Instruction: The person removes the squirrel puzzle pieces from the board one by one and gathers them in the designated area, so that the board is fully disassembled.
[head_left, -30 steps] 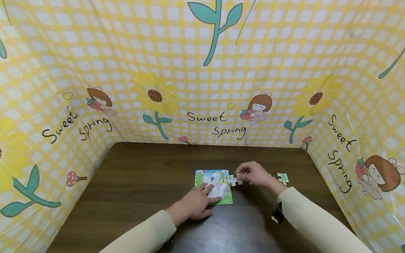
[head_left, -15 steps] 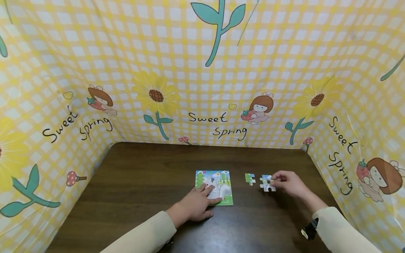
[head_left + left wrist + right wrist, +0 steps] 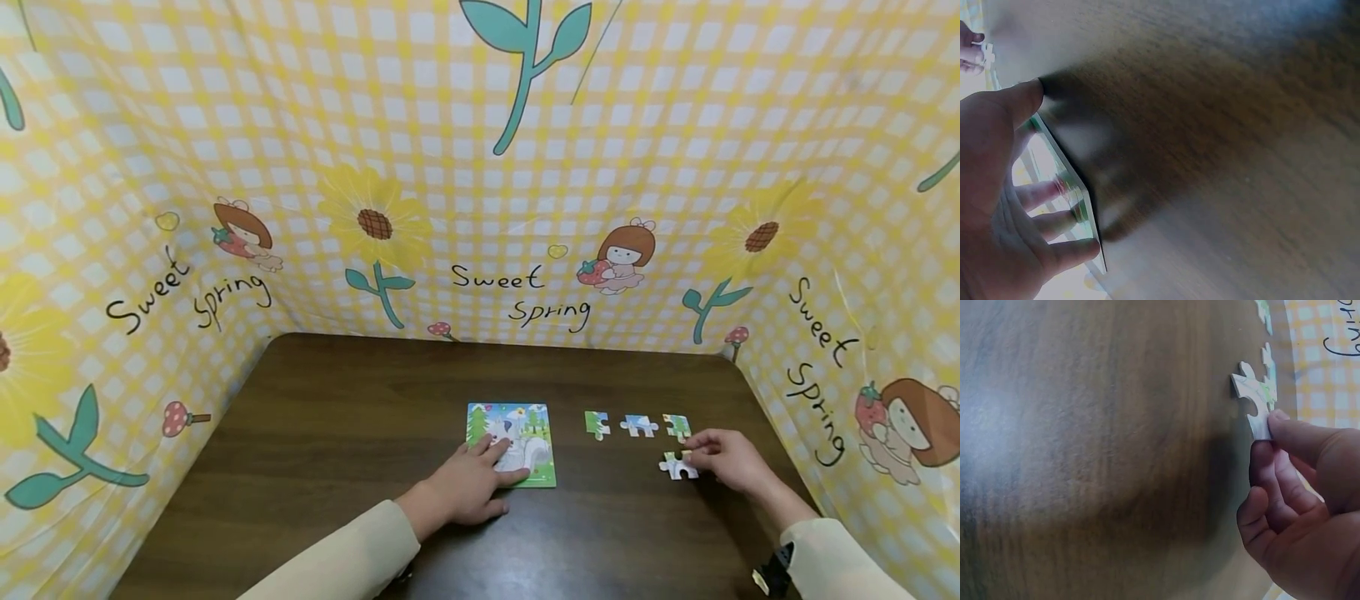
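My left hand (image 3: 467,485) rests with spread fingers on a square picture board (image 3: 538,471) showing a grey-white animal among green trees. In the left wrist view its fingertips press the thin board (image 3: 1089,209) near the edge. At the right, my right hand (image 3: 729,460) pinches a pale jigsaw piece (image 3: 677,468) between thumb and fingers. The right wrist view shows that same piece (image 3: 1259,403) with its cut-out edge turned outward. Just beyond it lie a green piece (image 3: 596,423), a blue-white piece (image 3: 639,426) and a green-blue piece (image 3: 676,425) in a spaced row.
A dark brown wooden table (image 3: 337,417) carries everything. Yellow checked cloth (image 3: 405,250) with flowers and lettering stands round its back and both sides. A small black device (image 3: 774,571) sits at the right wrist.
The right hand has moved rightward from beside the board, and the jigsaw pieces stand spread in a row, with one in its fingers. The left hand stays on the board.
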`<state>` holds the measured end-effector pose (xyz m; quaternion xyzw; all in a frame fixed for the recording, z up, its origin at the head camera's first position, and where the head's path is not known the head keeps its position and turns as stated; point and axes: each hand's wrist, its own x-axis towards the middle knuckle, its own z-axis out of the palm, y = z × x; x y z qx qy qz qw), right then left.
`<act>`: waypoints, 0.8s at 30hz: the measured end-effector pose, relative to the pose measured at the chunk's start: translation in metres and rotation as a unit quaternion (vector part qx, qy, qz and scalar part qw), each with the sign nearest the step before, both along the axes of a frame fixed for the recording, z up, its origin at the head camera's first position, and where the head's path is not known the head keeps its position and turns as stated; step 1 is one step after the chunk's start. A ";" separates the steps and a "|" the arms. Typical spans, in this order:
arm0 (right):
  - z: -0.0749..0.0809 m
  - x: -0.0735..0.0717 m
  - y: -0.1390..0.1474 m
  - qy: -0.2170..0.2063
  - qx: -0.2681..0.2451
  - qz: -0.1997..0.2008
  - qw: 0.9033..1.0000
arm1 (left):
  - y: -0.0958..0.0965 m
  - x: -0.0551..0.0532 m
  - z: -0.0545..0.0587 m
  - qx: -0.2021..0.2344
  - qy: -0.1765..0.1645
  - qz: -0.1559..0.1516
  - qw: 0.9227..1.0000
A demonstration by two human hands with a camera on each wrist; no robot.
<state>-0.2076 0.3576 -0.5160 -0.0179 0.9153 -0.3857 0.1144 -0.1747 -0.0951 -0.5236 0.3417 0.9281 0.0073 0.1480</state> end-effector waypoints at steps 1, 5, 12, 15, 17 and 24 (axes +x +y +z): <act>-0.001 0.000 0.001 -0.002 0.005 -0.004 1.000 | 0.000 0.000 0.000 0.000 0.001 0.000 1.000; -0.002 0.001 0.003 -0.003 0.019 -0.020 1.000 | 0.000 0.000 0.000 0.002 0.003 -0.001 1.000; -0.002 0.000 0.004 0.024 0.057 -0.026 0.998 | 0.000 0.000 -0.003 0.005 -0.003 0.002 1.000; -0.001 0.000 0.003 0.039 0.080 -0.022 0.996 | 0.000 0.000 -0.003 0.005 -0.003 0.004 1.000; 0.000 -0.001 0.001 0.043 0.091 -0.024 0.995 | -0.001 0.000 -0.004 0.005 -0.001 0.004 1.000; 0.001 0.000 0.000 0.044 0.105 -0.032 0.993 | -0.002 -0.001 -0.008 0.003 0.006 0.000 1.000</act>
